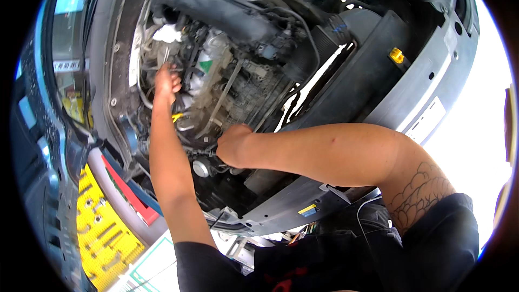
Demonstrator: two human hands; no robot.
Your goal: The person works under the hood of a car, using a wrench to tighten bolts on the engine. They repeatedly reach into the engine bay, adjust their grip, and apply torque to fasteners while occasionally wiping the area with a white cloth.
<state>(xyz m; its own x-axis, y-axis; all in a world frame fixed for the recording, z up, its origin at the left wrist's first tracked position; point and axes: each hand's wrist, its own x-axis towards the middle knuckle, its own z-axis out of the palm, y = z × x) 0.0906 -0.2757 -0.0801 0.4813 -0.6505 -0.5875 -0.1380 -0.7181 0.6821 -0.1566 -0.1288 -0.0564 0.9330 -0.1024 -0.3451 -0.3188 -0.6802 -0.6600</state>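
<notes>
Both my arms reach into a car's open engine bay. My left hand (pixel 166 84) is closed at the far left side of the engine, its fingers curled around a slim shiny metal tool (pixel 166 55) whose exact kind I cannot make out. Just beyond it lies a white crumpled piece (pixel 167 33), perhaps cloth. Nearer to me, my right hand (pixel 233 146) is bent into a fist low against the engine (pixel 251 84); its fingertips are hidden, so what they grip does not show. Between the hands are a yellow loop handle (pixel 177 117) and a round silver cap (pixel 201 168).
A thick black air duct (pixel 211 11) crosses the far part of the bay. To the right stand the radiator shroud (pixel 330 97), a yellow cap (pixel 397 55) and the grey front panel (pixel 448 70). A yellow tool pegboard (pixel 105 243) and a red panel (pixel 127 189) are at lower left.
</notes>
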